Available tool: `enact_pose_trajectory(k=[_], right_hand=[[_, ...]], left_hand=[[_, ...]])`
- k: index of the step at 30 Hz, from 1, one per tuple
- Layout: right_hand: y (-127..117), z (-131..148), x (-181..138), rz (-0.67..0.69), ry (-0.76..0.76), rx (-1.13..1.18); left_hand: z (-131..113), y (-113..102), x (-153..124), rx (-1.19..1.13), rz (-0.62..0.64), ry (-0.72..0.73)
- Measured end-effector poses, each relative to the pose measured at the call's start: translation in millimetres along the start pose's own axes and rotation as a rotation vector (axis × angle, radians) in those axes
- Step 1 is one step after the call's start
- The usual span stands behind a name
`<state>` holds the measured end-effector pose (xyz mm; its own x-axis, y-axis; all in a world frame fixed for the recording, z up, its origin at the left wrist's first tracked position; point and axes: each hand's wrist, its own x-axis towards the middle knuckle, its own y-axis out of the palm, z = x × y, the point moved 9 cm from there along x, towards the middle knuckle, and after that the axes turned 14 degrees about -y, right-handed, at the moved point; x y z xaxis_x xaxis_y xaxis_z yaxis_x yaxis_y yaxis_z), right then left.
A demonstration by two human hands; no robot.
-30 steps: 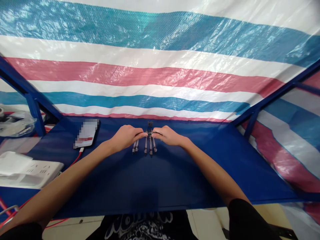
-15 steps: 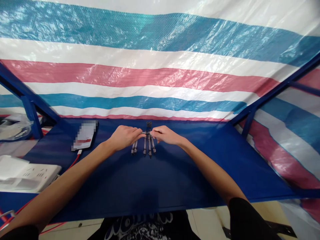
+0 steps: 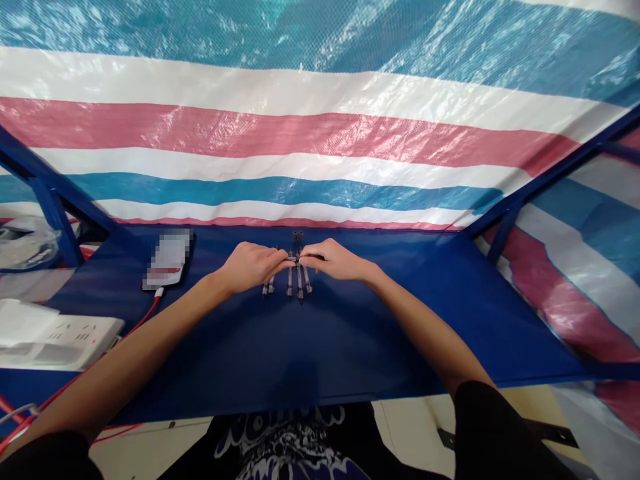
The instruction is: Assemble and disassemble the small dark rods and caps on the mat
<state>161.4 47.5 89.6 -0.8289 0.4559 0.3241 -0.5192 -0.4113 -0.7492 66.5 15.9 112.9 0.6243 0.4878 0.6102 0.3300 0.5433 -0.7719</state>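
Both my hands meet at the far middle of the blue table (image 3: 320,347). My left hand (image 3: 249,265) and my right hand (image 3: 334,259) each pinch an end of a small dark rod-like part (image 3: 294,260) held crosswise between them. Under the fingers lie several thin dark pens or rods (image 3: 291,288) side by side, pointing toward me. A small dark two-holed piece (image 3: 298,235) sits just behind them.
A phone (image 3: 167,259) on a red cable lies at the left of the table. A white power strip (image 3: 65,337) sits at the left edge. A striped tarp (image 3: 320,147) forms the back wall, with blue frame bars (image 3: 505,227) at both sides.
The view has tilted so everything sits slightly higher in the picture. My fingertips have drawn a little closer together over the rods.
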Motion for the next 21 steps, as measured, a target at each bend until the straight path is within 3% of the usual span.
enact_pose_trajectory(k=[10, 21], right_hand=[[-1.2, -3.0, -1.2, 0.010, -0.003, 0.031], [1.1, -9.6, -2.9, 0.019, 0.013, 0.049]], left_hand=[[-0.3, -5.8, 1.6, 0.012, -0.028, 0.024], [5.2, 3.0, -0.2, -0.006, 0.003, 0.008]])
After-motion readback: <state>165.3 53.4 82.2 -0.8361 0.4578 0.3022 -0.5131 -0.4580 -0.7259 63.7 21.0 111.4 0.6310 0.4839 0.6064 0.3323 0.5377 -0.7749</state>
